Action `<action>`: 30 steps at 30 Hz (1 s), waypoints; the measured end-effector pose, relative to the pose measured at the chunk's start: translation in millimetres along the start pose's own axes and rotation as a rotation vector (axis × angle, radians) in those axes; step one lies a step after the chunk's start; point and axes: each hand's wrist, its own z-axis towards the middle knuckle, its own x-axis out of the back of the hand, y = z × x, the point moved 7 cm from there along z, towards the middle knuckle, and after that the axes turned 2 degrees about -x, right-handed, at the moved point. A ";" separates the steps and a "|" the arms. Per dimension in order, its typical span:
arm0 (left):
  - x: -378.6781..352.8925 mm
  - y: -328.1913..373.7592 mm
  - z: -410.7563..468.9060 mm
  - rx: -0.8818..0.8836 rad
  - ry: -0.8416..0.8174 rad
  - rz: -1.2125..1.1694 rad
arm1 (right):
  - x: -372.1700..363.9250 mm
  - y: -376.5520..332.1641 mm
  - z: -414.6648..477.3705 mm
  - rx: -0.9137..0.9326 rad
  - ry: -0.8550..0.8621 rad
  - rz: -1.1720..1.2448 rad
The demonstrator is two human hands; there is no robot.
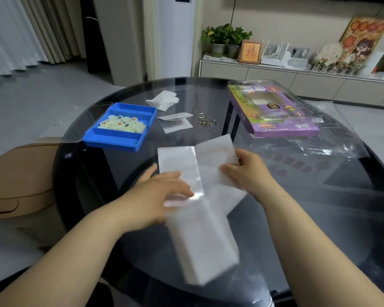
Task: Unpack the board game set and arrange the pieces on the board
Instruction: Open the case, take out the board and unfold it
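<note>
A folded white paper board sheet [200,229] is half unfolded over the dark glass table [319,207] in front of me, blurred with motion. My left hand [162,193] lies on its left panel with the fingers spread flat. My right hand [246,171] pinches the sheet's upper right panel. At the left of the table stands an open blue plastic case [120,127] with several pale round game pieces [122,124] bearing red and green characters in its middle compartment.
A purple boxed toy under a clear lid [275,107] lies far right with clear plastic wrap [333,138] beside it. A crumpled tissue [163,99], paper slips [175,121] and a metal ring puzzle [205,121] sit mid-table. A tan chair [18,178] stands left.
</note>
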 end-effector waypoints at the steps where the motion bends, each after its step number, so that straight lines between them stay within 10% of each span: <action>1: -5.7 -5.9 1.5 0.017 -0.045 0.022 | -2.5 2.2 1.8 -0.007 -0.011 -0.018; 7: -24.6 -17.3 -5.7 0.071 -0.260 0.459 | 2.9 -28.9 -19.1 0.248 -0.030 -0.493; 13: -16.1 -10.9 -3.8 0.134 -0.214 0.395 | -25.1 -26.0 -82.8 0.382 -0.631 -0.850; 20: -3.7 -19.8 1.9 0.172 -0.174 0.250 | 0.7 23.4 -87.4 0.165 -0.501 -1.002; 26: 20.0 2.4 0.3 0.019 0.176 0.405 | -16.5 39.5 -89.1 0.160 -0.267 -0.897; 30: 1.2 24.2 -20.7 -0.015 -0.017 0.095 | -15.2 33.4 -79.7 0.078 -0.194 -0.811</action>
